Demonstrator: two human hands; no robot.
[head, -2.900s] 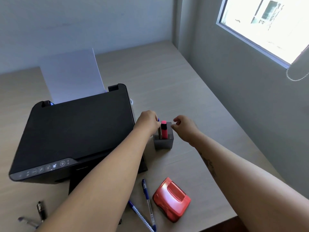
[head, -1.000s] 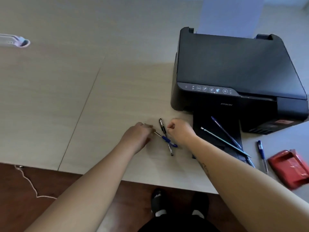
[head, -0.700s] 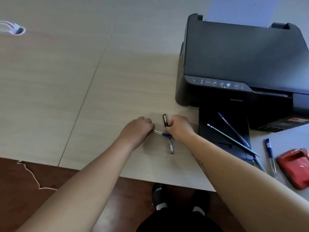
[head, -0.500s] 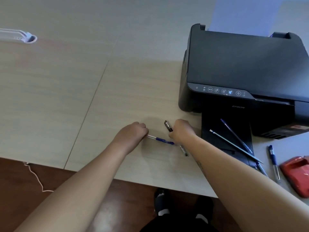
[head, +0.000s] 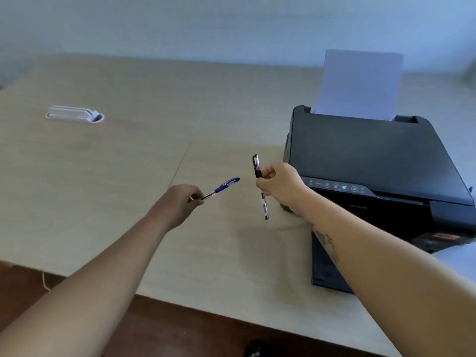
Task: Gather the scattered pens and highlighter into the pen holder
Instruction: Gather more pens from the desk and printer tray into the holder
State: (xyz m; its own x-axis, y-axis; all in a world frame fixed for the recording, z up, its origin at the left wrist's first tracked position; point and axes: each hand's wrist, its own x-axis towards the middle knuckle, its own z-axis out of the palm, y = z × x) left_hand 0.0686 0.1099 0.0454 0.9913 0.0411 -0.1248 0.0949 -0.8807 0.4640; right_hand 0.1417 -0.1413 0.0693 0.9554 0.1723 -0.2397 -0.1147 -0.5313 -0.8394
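Observation:
My left hand (head: 180,202) is shut on a blue pen (head: 222,188), which points up and to the right above the desk. My right hand (head: 279,185) is shut on a black pen (head: 258,176), held nearly upright with its clear barrel hanging below my fist. Both pens are lifted off the wooden desk (head: 128,163). The two pen tips stand a short way apart in front of the printer. The pen holder and the other pens are out of view.
A black printer (head: 373,161) with white paper (head: 360,83) standing in its rear tray fills the right side; its output tray reaches toward the desk's front edge under my right forearm. A white plastic object (head: 74,116) lies far left. The floor shows below the desk edge.
Both hands have lifted their pens off the desk, where they lay crossed. The blue pen now points up to the right and the black pen stands upright. The view has tilted up.

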